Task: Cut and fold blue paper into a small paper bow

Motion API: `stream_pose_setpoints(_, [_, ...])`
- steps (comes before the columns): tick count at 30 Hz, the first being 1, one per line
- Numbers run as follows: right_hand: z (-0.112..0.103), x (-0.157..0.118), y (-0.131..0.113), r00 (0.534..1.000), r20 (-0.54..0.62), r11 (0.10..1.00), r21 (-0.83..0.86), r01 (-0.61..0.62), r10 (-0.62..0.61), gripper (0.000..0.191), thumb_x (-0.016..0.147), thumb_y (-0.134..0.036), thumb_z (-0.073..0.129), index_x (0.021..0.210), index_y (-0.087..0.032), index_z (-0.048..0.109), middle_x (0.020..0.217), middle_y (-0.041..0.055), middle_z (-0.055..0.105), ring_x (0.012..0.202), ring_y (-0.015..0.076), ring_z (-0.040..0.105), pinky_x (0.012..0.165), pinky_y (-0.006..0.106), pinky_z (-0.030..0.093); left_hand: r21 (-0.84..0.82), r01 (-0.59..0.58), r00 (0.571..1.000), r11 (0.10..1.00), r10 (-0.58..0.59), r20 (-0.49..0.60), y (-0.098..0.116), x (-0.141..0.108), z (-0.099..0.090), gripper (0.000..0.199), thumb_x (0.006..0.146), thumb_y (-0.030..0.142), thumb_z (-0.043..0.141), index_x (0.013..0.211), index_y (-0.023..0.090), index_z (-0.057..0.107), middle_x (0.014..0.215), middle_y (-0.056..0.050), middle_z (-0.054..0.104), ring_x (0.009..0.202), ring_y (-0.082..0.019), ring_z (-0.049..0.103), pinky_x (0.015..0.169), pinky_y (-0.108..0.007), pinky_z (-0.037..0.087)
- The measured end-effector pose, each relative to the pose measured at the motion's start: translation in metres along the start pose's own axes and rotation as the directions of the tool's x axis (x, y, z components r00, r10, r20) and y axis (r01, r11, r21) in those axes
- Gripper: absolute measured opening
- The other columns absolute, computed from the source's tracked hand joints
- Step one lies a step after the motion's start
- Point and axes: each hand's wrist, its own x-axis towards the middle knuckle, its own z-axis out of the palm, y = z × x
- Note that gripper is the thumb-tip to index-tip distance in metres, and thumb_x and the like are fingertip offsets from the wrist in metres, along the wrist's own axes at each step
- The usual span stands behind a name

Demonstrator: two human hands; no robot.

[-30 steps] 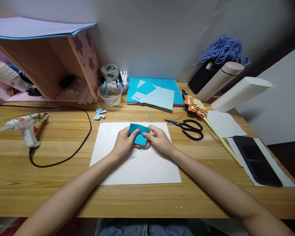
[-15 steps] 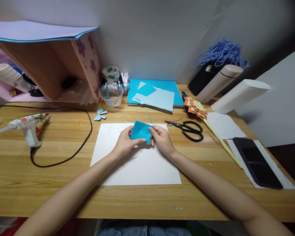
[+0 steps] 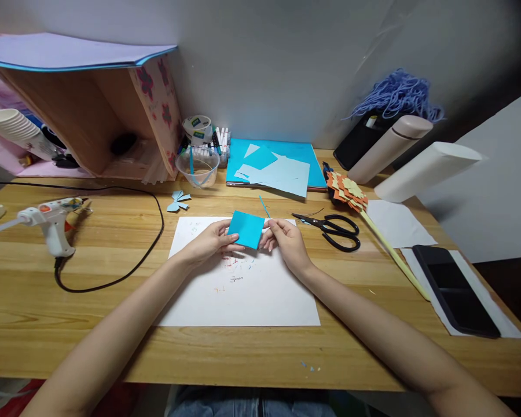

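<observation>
A small blue square of paper (image 3: 247,229) is held up over the white sheet (image 3: 243,295) in front of me. My left hand (image 3: 208,242) pinches its lower left corner, with the thumb on top and the fingers beneath. At the square's right edge is my right hand (image 3: 285,242), its thumb and forefinger pressed together and the other fingers curled. Whether these fingertips grip the edge is too small to tell. Black-handled scissors (image 3: 336,227) lie just right of the sheet. A thin blue strip (image 3: 264,207) lies behind the square.
At left are a glue gun (image 3: 57,226) with its looping cord and a cut paper bow (image 3: 179,201). Behind stand a clear cup (image 3: 198,168) and a blue folder (image 3: 272,152) under paper scraps. A paper flower (image 3: 347,191), bottle (image 3: 388,147) and phone (image 3: 455,291) are at right.
The blue square has shifted slightly left and lies more squarely to view. My left hand has moved left with it; my right thumb has come off its face to the edge.
</observation>
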Motion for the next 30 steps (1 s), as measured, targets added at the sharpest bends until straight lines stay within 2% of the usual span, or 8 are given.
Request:
stream_pose_setpoints(3, [0.001,-0.001,0.000,0.998,0.059,1.000,-0.013,0.003,-0.002,0.033,0.081,-0.048,0.054,0.092,-0.018,0.049,0.058,-0.0026,0.060,0.050,0.0110,0.058,0.048,0.022,0.047,-0.021,-0.077,0.992,0.997,0.075,-0.101,-0.003,0.003,0.003,0.037,0.072,0.026,0.069,0.104,0.013,0.057,0.101,-0.009,0.066,0.086,-0.018,0.067,0.080,-0.028,0.053])
stream_pose_setpoints(6, [0.003,-0.004,-0.001,0.990,0.129,0.998,-0.036,0.058,-0.053,0.040,0.076,-0.036,0.063,0.105,-0.022,0.039,0.066,-0.0053,0.059,0.057,0.0111,0.059,0.056,0.025,0.050,-0.045,-0.109,0.980,0.993,0.099,-0.172,-0.005,0.005,0.006,0.035,0.073,0.027,0.067,0.103,0.012,0.056,0.098,-0.011,0.068,0.081,-0.018,0.068,0.075,-0.027,0.054])
stream_pose_setpoints(9, [0.002,-0.005,-0.003,0.965,0.167,0.975,-0.064,0.215,-0.202,0.044,0.079,-0.028,0.059,0.115,-0.028,0.034,0.082,-0.0023,0.060,0.072,0.0123,0.060,0.065,0.028,0.052,-0.027,-0.119,0.971,0.992,0.111,-0.212,-0.004,0.006,0.006,0.036,0.071,0.025,0.067,0.101,0.010,0.055,0.090,-0.011,0.069,0.069,-0.015,0.067,0.066,-0.024,0.054])
stream_pose_setpoints(12, [-0.001,-0.005,-0.005,0.915,0.240,0.895,-0.234,0.379,-0.325,0.026,0.080,-0.022,0.056,0.105,-0.026,0.052,0.089,0.0021,0.061,0.082,0.0152,0.059,0.073,0.032,0.051,0.018,-0.106,0.969,0.994,0.107,-0.224,-0.002,0.006,0.004,0.043,0.070,0.025,0.068,0.107,0.010,0.054,0.083,-0.009,0.069,0.064,-0.014,0.066,0.062,-0.023,0.053])
stream_pose_setpoints(15, [-0.004,-0.006,-0.005,0.875,0.294,0.798,-0.372,0.475,-0.384,0.010,0.080,-0.022,0.057,0.087,-0.024,0.065,0.084,0.0036,0.063,0.078,0.0169,0.059,0.071,0.033,0.049,0.008,-0.115,0.962,0.993,0.113,-0.249,-0.002,0.004,0.006,0.049,0.067,0.028,0.072,0.110,0.013,0.055,0.081,-0.007,0.069,0.064,-0.012,0.064,0.063,-0.023,0.052])
stream_pose_setpoints(21, [-0.005,-0.009,-0.003,0.835,0.267,0.733,-0.401,0.550,-0.481,0.010,0.080,-0.026,0.062,0.085,-0.025,0.071,0.072,0.0022,0.059,0.064,0.0146,0.054,0.059,0.029,0.044,-0.196,0.040,0.984,0.980,-0.073,-0.160,-0.005,-0.002,0.024,0.023,0.067,0.029,0.073,0.075,0.009,0.066,0.079,-0.007,0.069,0.070,-0.010,0.063,0.074,-0.020,0.051])
stream_pose_setpoints(24, [-0.005,-0.008,-0.003,0.833,0.234,0.705,-0.447,0.550,-0.502,0.010,0.078,-0.027,0.064,0.084,-0.027,0.072,0.069,0.0008,0.052,0.061,0.0130,0.049,0.055,0.028,0.041,-0.234,0.094,0.976,0.968,-0.136,-0.168,-0.009,-0.003,0.029,0.023,0.070,0.030,0.072,0.075,0.008,0.068,0.081,-0.009,0.070,0.070,-0.009,0.063,0.070,-0.016,0.050])
stream_pose_setpoints(30, [-0.003,-0.007,-0.005,0.866,0.197,0.762,-0.412,0.499,-0.460,0.007,0.075,-0.026,0.068,0.080,-0.025,0.072,0.072,0.0012,0.050,0.065,0.0129,0.048,0.053,0.026,0.040,-0.137,0.055,0.953,0.989,-0.093,-0.290,-0.013,0.000,0.026,0.029,0.063,0.035,0.076,0.072,0.010,0.065,0.068,-0.007,0.068,0.062,-0.012,0.063,0.054,-0.018,0.048])
